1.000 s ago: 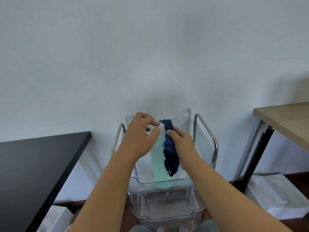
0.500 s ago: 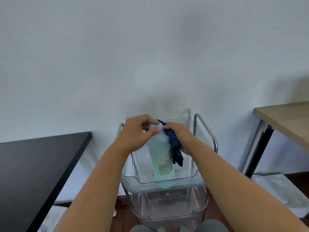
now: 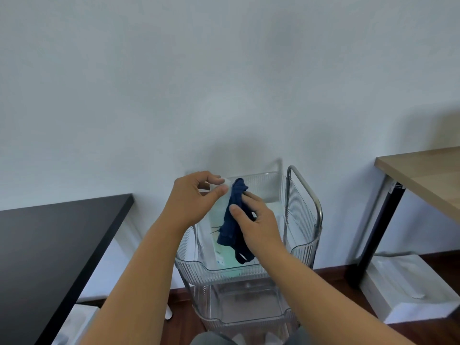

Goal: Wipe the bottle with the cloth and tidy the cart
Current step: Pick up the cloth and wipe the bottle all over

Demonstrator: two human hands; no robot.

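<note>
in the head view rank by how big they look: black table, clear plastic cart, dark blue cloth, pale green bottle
1. black table, though it sits nearer the camera
2. clear plastic cart
3. dark blue cloth and pale green bottle: unsure, the bottle is mostly hidden

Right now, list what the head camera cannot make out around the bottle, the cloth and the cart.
- Pale green plastic bottle: its cap is hidden by the left hand, much of its side by the dark blue cloth.
- Bottle label: too small and blurred to read.
- Right hand: palm side faces away, so its contact with the cloth is unseen.
- Clear plastic cart: its bottom is cut off by the lower edge.
</note>
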